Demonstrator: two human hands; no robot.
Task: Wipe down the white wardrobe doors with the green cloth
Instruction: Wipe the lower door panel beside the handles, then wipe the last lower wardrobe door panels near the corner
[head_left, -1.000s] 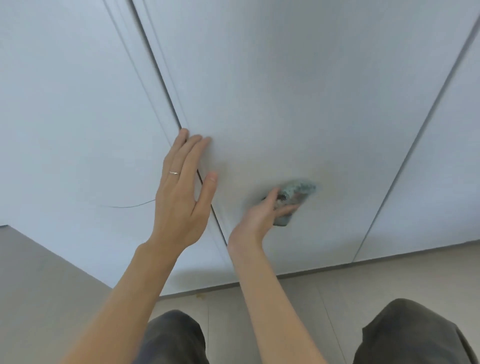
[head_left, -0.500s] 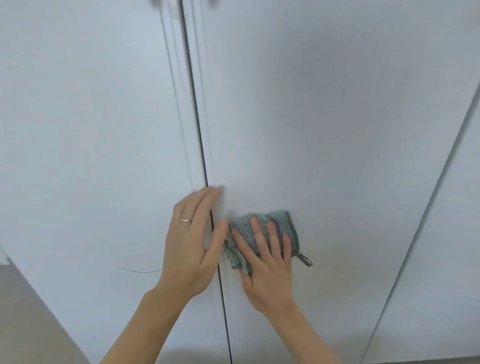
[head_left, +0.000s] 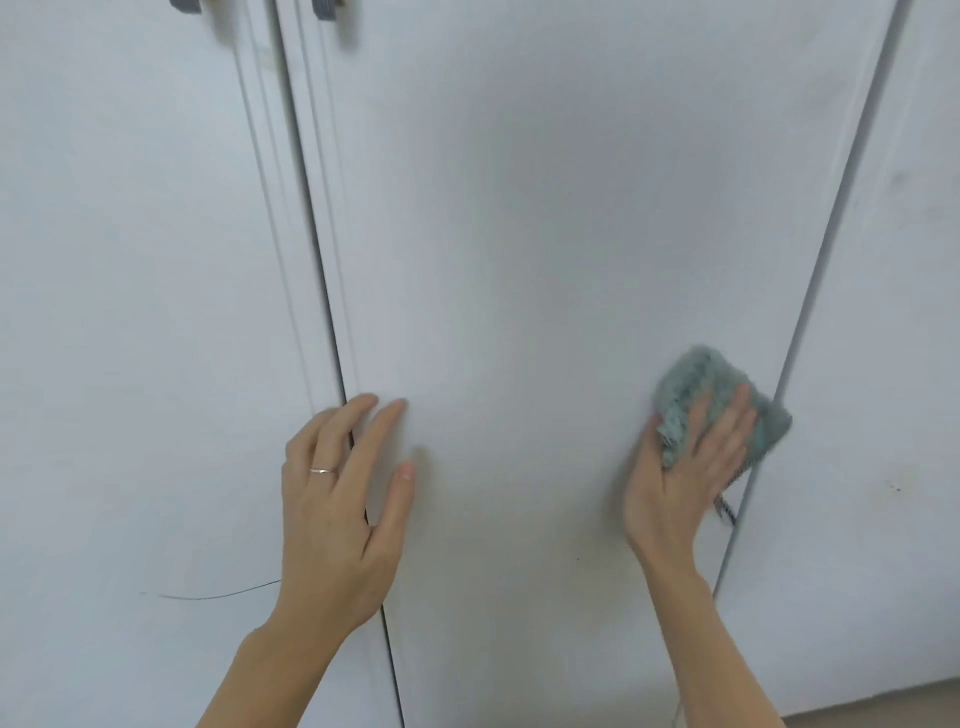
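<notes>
Moved since the earlier frames: your right hand (head_left: 685, 462) has carried the green cloth (head_left: 722, 402) from just beside the left seam across the middle door (head_left: 519, 260) to its right edge; your left hand (head_left: 340, 499) has barely shifted.

Head view, cloth: folded into a pad, pressed flat on the middle door at about 4 o'clock in the picture, its far edge touching the right seam (head_left: 810, 291). A checked loop hangs below it.

Head view, right hand: your fingers are spread wide and laid flat over the cloth, pinning it to the panel rather than curling round it.

Head view, left hand: your palm faces the doors at about 7 o'clock, fingers loosely spread and holding nothing, straddling the left seam (head_left: 317, 260); a ring (head_left: 323, 471) shows on one finger. Whether the palm touches, you cannot tell.

Head view, done so far: judging by the cloth's place, you have covered a band across the lower middle door.

Head view, left to do: probably most of it. The left door (head_left: 130, 312) bears a thin dark curved line (head_left: 218, 595) at 8 o'clock, the right door (head_left: 893, 312) shows small dark specks (head_left: 896, 487) at 3 o'clock, and the upper panels near the handles (head_left: 324, 9) at 11 o'clock look untouched.
</notes>
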